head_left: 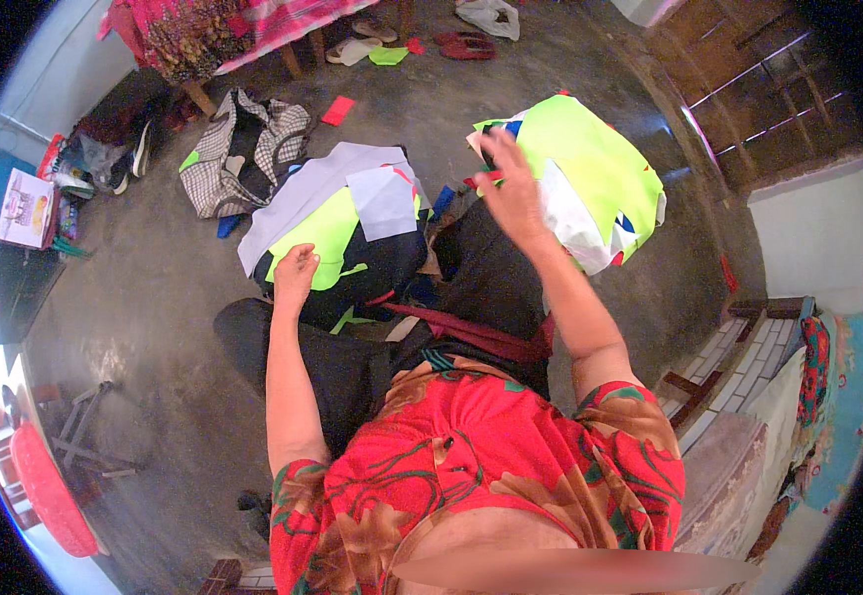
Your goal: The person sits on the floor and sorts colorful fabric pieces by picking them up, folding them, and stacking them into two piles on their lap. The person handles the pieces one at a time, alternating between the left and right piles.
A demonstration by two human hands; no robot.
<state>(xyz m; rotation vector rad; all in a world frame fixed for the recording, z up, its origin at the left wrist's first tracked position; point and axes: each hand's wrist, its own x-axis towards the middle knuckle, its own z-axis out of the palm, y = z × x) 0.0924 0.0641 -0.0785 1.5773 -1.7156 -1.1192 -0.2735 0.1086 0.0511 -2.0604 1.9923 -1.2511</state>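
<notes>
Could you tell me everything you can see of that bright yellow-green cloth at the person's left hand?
The bright yellow-green cloth is a flat, plain piece with an irregular outline, thin and matte-looking. It lies slanted on top of a heap, over a large grey sheet, while a smaller pale grey piece overlaps its upper right side. Dark material shows beside its lower right. The left hand is at its lower left part; whether it pinches the cloth is hard to tell.
</notes>
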